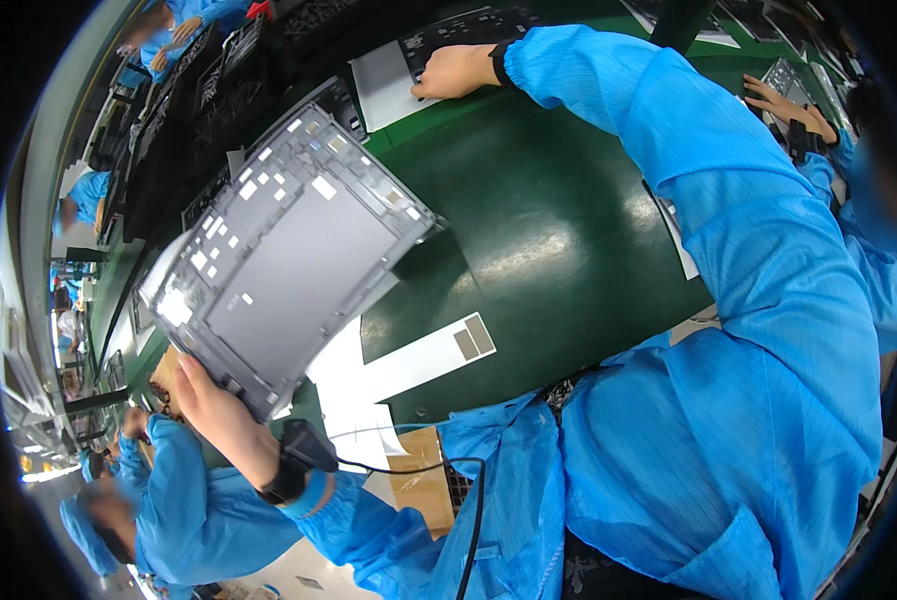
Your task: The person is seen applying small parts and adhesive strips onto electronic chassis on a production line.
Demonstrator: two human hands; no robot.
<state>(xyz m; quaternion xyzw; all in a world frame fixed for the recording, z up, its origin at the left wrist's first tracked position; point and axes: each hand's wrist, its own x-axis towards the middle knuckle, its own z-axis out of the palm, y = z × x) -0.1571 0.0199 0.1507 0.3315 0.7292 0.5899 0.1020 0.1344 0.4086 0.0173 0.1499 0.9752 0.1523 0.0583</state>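
Observation:
My left hand point(216, 405) grips the lower corner of a large grey laptop shell panel point(288, 250) and holds it tilted above the green work surface point(538, 220). The panel's inner side faces me, with several small white stickers along its frame. My right arm, in a blue sleeve, reaches far across the surface. My right hand point(453, 72) lies on a dark keyboard panel point(468, 28) at the far edge, fingers curled over its near side, beside a light grey sheet point(380, 85). A black wrist strap point(298, 455) with a cable sits on my left wrist.
White paper sheets point(388, 370) lie under the raised panel near the front edge, and a cardboard box point(418, 475) stands below them. A co-worker's hand point(783, 100) rests on another keyboard part at the right. More people in blue coats work along racks of dark parts point(198, 90) at the left.

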